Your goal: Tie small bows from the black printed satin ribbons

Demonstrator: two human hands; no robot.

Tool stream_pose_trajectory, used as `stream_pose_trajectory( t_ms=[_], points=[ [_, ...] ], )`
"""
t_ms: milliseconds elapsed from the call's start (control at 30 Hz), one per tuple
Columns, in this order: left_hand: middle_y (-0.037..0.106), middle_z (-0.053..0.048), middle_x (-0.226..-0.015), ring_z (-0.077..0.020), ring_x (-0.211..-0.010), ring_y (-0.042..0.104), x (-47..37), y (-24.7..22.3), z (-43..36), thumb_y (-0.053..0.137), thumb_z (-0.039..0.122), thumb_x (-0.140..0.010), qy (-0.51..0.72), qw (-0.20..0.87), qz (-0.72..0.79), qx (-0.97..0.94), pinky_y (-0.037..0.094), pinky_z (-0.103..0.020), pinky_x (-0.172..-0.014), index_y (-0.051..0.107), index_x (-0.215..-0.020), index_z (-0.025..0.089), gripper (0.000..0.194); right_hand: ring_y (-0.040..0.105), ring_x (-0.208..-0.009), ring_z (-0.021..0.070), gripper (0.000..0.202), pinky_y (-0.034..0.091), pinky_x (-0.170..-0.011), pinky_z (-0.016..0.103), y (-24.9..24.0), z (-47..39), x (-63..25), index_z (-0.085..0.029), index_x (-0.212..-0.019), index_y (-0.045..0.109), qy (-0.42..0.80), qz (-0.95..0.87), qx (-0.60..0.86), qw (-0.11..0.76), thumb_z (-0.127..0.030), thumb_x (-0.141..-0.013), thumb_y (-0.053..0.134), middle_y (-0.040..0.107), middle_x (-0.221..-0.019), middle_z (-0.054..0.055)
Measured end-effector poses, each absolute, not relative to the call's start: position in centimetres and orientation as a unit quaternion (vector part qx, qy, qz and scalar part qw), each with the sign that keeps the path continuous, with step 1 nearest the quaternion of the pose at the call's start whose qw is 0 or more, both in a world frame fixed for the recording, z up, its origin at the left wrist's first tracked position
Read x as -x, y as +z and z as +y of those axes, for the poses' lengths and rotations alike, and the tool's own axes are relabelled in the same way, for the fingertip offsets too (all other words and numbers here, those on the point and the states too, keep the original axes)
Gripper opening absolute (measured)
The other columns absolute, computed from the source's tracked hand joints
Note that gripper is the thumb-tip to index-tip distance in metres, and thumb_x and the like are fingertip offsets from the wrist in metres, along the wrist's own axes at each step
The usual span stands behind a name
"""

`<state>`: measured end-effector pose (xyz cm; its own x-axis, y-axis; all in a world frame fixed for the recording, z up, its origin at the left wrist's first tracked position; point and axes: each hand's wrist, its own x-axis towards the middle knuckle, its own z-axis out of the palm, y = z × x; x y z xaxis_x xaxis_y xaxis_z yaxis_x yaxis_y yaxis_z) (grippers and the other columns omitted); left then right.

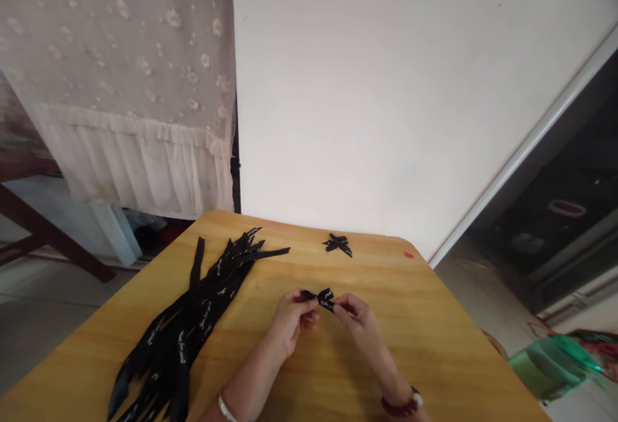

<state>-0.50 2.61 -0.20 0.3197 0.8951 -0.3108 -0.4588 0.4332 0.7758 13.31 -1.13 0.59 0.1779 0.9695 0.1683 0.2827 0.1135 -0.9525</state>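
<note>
A small black ribbon bow [325,296] with white lettering is held between my two hands, over the middle of the table. My left hand [295,319] pinches its left side between thumb and fingers. On the other side, my right hand [356,316] grips the bow's lower right part with its fingertips. Farther back on the tabletop lies a finished-looking black bow [338,243]. To the left spreads a heap of loose black ribbon strips [203,312], printed with white script.
The wooden table [429,345] reaches a white wall panel [376,100] at the back. A small red piece [408,255] lies near its far right corner. A lace curtain [135,87] hangs at left; a green container [553,364] stands at lower right.
</note>
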Motion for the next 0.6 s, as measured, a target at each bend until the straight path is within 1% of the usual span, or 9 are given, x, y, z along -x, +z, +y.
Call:
stream_pose_trajectory(
  t_ms=[100, 200, 233, 300, 400, 500, 600],
  points=[
    [0.049, 0.005, -0.04, -0.0059, -0.03, 0.045, 0.5, -0.3, 2.7, 0.066, 0.013, -0.051, 0.446, 0.754, 0.385, -0.291, 0.029, -0.013, -0.024, 0.053, -0.061, 0.013, 0.016, 0.048, -0.052, 0.0121, 0.014, 0.037, -0.048, 0.02, 0.3, -1.1, -13.3, -0.017, -0.054, 0.05, 0.313, -0.555, 0.59, 0.495, -0.026, -0.065, 0.054, 0.052, -0.051, -0.002],
    [0.048, 0.007, -0.039, -0.0046, -0.026, 0.041, 0.5, -0.4, 2.7, 0.065, 0.012, -0.052, 0.45, 0.756, 0.383, -0.282, 0.026, -0.013, -0.022, 0.051, -0.062, 0.014, 0.017, 0.047, -0.052, 0.0113, 0.012, 0.036, -0.048, 0.02, -0.2, -1.0, -13.3, -0.017, -0.055, 0.049, 0.311, -0.575, 0.591, 0.473, -0.023, -0.065, 0.051, 0.05, -0.052, -0.003],
    [0.05, 0.007, -0.04, -0.005, -0.027, 0.043, 0.5, -0.4, 2.7, 0.065, 0.011, -0.052, 0.448, 0.759, 0.383, -0.276, 0.027, -0.013, -0.023, 0.051, -0.063, 0.014, 0.019, 0.047, -0.052, 0.0111, 0.012, 0.036, -0.048, 0.019, -0.4, -1.0, -13.3, -0.017, -0.055, 0.049, 0.31, -0.581, 0.592, 0.465, -0.022, -0.065, 0.05, 0.05, -0.052, -0.003],
    [0.055, 0.004, -0.046, -0.008, -0.033, 0.051, 0.5, -0.3, 2.6, 0.065, 0.01, -0.053, 0.44, 0.769, 0.382, -0.262, 0.033, -0.014, -0.026, 0.05, -0.065, 0.014, 0.02, 0.047, -0.052, 0.0107, 0.012, 0.036, -0.049, 0.019, -0.8, -1.0, -13.3, -0.017, -0.055, 0.049, 0.306, -0.589, 0.594, 0.454, -0.021, -0.066, 0.049, 0.05, -0.052, -0.003],
    [0.063, -0.003, -0.06, -0.015, -0.053, 0.062, 0.5, 0.0, 2.4, 0.065, 0.008, -0.055, 0.431, 0.782, 0.379, -0.242, 0.044, -0.017, -0.038, 0.049, -0.07, 0.014, 0.022, 0.047, -0.052, 0.0109, 0.013, 0.036, -0.049, 0.02, -0.9, -1.0, -13.2, -0.017, -0.054, 0.049, 0.303, -0.59, 0.6, 0.447, -0.021, -0.066, 0.05, 0.05, -0.052, -0.003],
    [0.066, -0.006, -0.07, -0.018, -0.064, 0.064, 0.6, 0.2, 2.3, 0.065, 0.006, -0.056, 0.435, 0.786, 0.372, -0.235, 0.048, -0.019, -0.046, 0.05, -0.072, 0.013, 0.023, 0.05, -0.055, 0.0125, 0.013, 0.038, -0.052, 0.022, -0.5, -1.1, -13.1, -0.016, -0.057, 0.053, 0.323, -0.588, 0.59, 0.45, -0.022, -0.067, 0.05, 0.054, -0.055, -0.002],
    [0.066, -0.007, -0.071, -0.0183, -0.066, 0.064, 0.6, 0.1, 2.3, 0.065, 0.006, -0.057, 0.44, 0.783, 0.365, -0.246, 0.049, -0.019, -0.05, 0.052, -0.073, 0.012, 0.022, 0.054, -0.064, 0.0157, 0.011, 0.041, -0.058, 0.024, 0.0, -1.1, -13.1, -0.016, -0.065, 0.058, 0.348, -0.576, 0.571, 0.471, -0.025, -0.068, 0.052, 0.06, -0.065, 0.002]
  ],
)
